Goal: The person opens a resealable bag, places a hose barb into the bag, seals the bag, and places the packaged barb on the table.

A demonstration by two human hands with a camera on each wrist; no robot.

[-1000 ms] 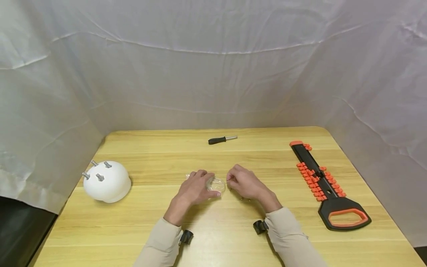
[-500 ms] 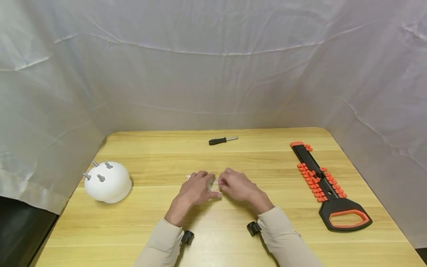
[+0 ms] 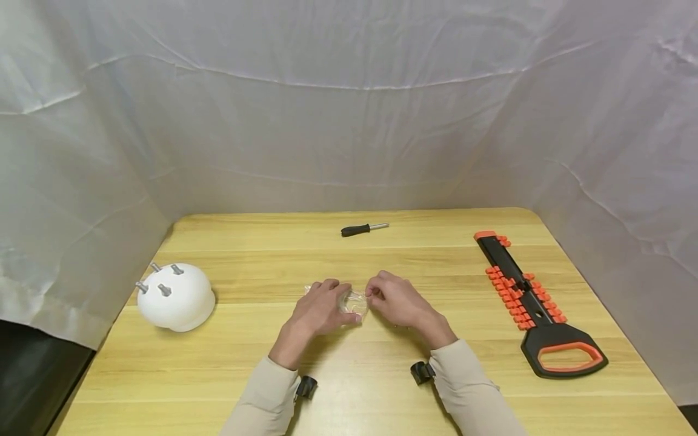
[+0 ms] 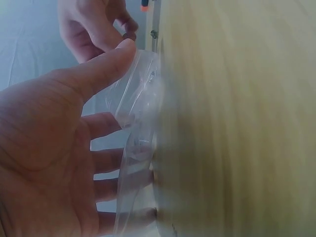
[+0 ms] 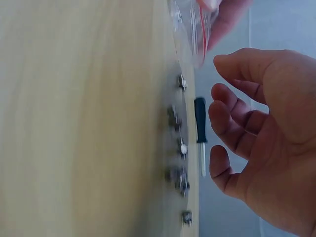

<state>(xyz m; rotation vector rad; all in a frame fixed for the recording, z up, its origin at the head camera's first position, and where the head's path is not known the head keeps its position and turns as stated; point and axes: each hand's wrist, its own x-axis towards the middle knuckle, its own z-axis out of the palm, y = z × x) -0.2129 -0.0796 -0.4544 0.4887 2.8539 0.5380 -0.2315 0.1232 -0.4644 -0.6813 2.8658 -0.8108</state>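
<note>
Clear bag (image 4: 137, 94) in left hand (image 4: 52, 148)

We see the left hand (image 3: 322, 307) holding a clear plastic bag (image 3: 357, 304) on the wooden table (image 3: 360, 390); right hand (image 3: 400, 303), fingers bent, at the bag's right edge, contact unclear. We mark a black-handled screwdriver (image 3: 357, 230) beyond, a white rounded object (image 3: 182, 306) with grey pegs (image 3: 165, 290) far left, a black-and-orange rack (image 3: 530, 301) far right, pale fabric (image 3: 349, 133) behind.
</note>
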